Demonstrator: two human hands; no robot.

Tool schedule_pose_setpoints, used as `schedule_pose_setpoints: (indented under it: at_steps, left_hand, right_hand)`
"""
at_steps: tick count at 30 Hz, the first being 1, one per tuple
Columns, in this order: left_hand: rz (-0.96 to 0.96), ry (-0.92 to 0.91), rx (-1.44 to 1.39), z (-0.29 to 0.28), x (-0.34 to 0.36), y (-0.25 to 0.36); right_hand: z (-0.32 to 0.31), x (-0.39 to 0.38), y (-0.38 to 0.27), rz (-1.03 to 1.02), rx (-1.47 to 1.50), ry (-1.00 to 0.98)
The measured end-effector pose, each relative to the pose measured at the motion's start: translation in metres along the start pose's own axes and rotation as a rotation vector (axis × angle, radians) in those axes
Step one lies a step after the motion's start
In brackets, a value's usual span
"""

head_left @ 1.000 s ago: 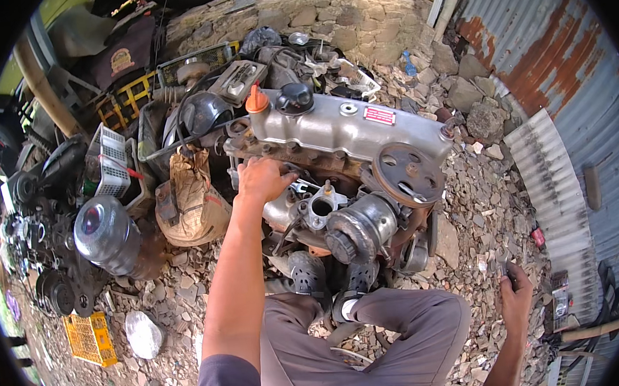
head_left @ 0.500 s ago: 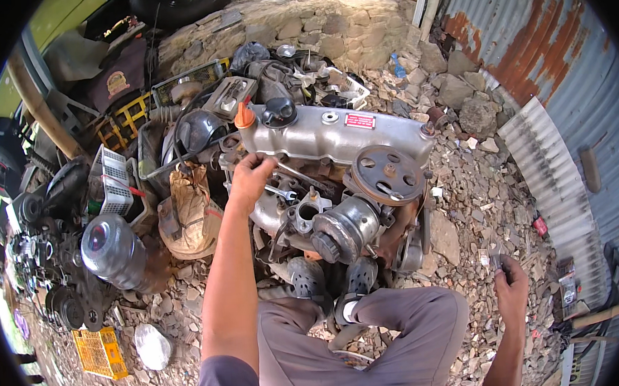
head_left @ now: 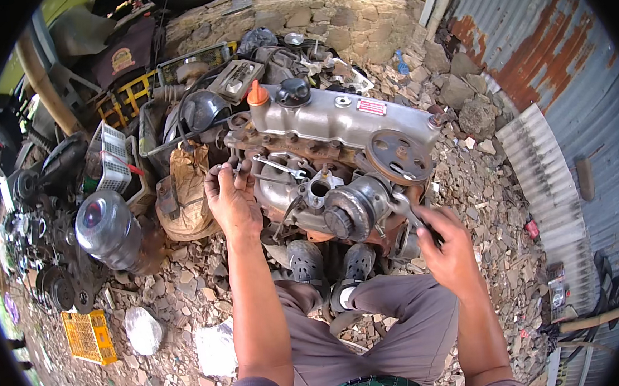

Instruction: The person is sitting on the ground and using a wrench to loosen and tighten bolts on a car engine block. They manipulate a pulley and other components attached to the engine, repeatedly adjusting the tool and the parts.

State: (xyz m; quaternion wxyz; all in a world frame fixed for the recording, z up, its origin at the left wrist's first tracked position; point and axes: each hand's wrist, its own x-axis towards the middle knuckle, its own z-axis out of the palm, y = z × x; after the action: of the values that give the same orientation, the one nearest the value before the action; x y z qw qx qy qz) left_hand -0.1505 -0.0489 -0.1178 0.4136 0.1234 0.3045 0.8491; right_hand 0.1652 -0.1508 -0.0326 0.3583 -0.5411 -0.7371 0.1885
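Note:
An old engine stands in front of me, with a silver valve cover [head_left: 325,113], an orange plug [head_left: 257,94] and a dark round pulley [head_left: 398,157]. My right hand [head_left: 448,249] is closed around a metal wrench [head_left: 405,211], whose upper end is beside the round metal pump [head_left: 357,207] below the pulley. Off the engine's left end, my left hand [head_left: 235,204] is raised with its fingertips pinched together. Whatever lies between those fingertips is too small to name. Another open-ended wrench [head_left: 279,167] rests across the engine, to the right of that hand.
Beside the engine on the left are a worn brown sack [head_left: 183,202], a large clear plastic bottle [head_left: 108,232] and a white basket [head_left: 112,164]. A yellow crate [head_left: 90,337] sits on rubble. Rusty corrugated sheeting [head_left: 529,56] borders the right; scrap parts are piled behind.
My right hand has come in from the far right to the pump, with the wrench now plainly visible. My left hand has drawn back from the engine and turned, leaving the other wrench lying there.

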Motion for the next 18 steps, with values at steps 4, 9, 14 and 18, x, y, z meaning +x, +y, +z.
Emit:
schedule_pose_setpoints:
  at_steps: [4,9,14,18]
  left_hand:
    - [0.104,-0.020,-0.044,-0.013,0.003,0.007]
    - [0.171,0.019,-0.004,-0.018,0.011,0.012]
    - [0.201,0.037,0.091,-0.023,0.014,0.017]
    - [0.194,0.056,0.079,-0.021,0.017,0.019]
  right_hand:
    - [0.030,0.054,-0.045,-0.169,-0.061,0.015]
    - [0.087,0.136,-0.053,-0.164,-0.287,-0.191]
    - [0.141,0.200,-0.027,0.094,-0.454,-0.429]
    - [0.164,0.215,0.002,0.120,-0.436,-0.572]
